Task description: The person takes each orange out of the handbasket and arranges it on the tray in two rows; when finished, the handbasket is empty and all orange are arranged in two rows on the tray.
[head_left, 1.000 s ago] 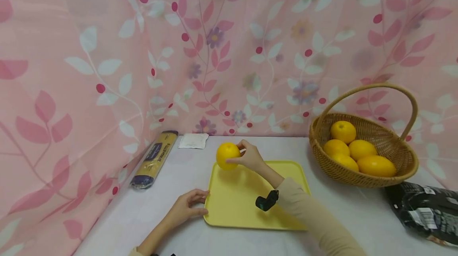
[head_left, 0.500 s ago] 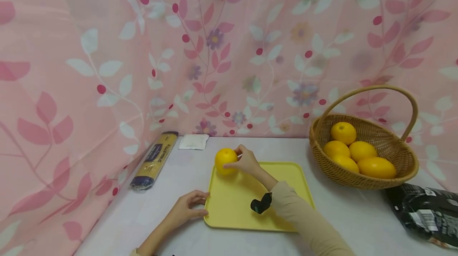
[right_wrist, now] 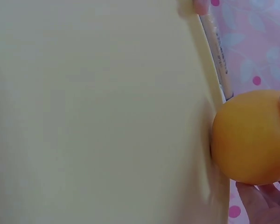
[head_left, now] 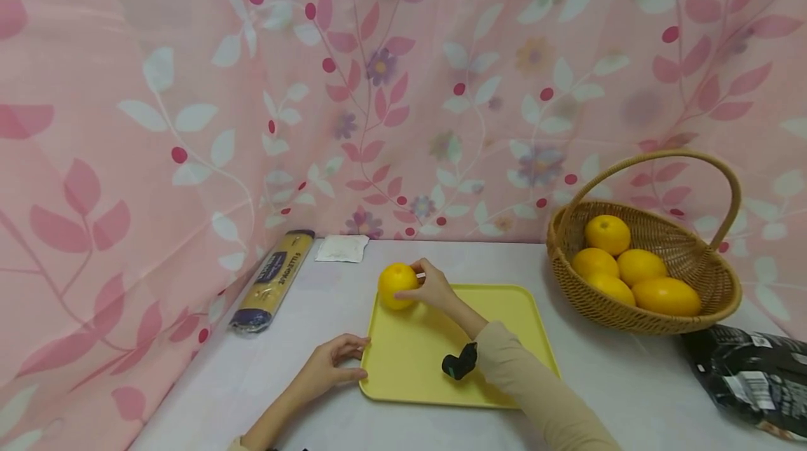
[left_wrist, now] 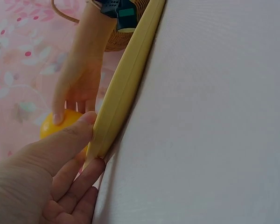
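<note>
My right hand [head_left: 435, 290] grips a bright orange [head_left: 398, 286] between thumb and fingers at the far left corner of a yellow tray [head_left: 429, 353]. Seen from the right wrist, the orange [right_wrist: 252, 137] sits close against the tray's surface at its rim, fingers on opposite sides of it. My left hand [head_left: 329, 367] rests at the tray's left edge, its thumb [left_wrist: 67, 137] and fingertips touching the rim with the fingers relaxed. Part of the tray is hidden beneath the right forearm.
A wicker basket [head_left: 706, 276] with a tall handle holds several more oranges at the right. A black printed bag [head_left: 750, 374] lies beside it. At the back left are a spaghetti pack [head_left: 274, 281] and a small white packet [head_left: 342, 248]. A pink floral curtain [head_left: 403, 87] backs the table.
My right hand has lowered the orange slightly, toward the tray's far left corner, and has barely moved in the last half second. The left hand has stayed at the tray's edge.
</note>
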Demonstrator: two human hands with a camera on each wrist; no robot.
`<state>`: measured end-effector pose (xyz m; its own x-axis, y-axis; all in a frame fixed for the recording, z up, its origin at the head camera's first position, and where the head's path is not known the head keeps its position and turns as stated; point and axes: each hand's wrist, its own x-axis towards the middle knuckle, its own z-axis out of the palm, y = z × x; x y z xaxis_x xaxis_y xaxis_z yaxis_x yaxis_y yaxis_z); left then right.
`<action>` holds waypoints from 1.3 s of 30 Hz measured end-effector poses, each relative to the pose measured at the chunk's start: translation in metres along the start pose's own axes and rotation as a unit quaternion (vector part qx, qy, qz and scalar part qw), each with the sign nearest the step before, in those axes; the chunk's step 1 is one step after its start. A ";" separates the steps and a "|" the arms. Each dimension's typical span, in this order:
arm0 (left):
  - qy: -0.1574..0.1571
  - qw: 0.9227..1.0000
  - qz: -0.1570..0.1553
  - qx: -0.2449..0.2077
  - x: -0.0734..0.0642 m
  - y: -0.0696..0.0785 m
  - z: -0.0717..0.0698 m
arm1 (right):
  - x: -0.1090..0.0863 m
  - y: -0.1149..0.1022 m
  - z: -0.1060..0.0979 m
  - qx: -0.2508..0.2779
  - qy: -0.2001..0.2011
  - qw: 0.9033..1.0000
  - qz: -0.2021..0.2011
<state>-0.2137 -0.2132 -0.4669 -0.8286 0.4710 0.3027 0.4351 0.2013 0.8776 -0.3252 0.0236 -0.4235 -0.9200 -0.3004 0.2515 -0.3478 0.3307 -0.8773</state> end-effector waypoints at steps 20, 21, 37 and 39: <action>0.000 0.998 -0.065 -0.004 -0.001 0.009 0.001 | 0.003 -0.012 0.006 -0.070 -0.048 0.996 0.011; 0.001 0.998 -0.067 -0.006 0.000 0.009 0.001 | 0.004 -0.011 0.005 -0.070 -0.048 0.996 0.011; -0.001 0.998 -0.058 -0.003 0.000 0.004 0.000 | 0.008 -0.010 0.008 -0.079 -0.055 0.995 -0.011; -0.001 0.998 -0.056 -0.004 0.000 0.004 0.000 | 0.009 -0.009 0.009 -0.079 -0.045 0.996 -0.009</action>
<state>-0.2124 -0.2121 -0.4635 -0.8713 0.4473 0.2019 0.3365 0.2451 0.9092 -0.3286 0.0100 -0.4172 -0.8956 -0.3850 0.2229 -0.3954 0.4594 -0.7953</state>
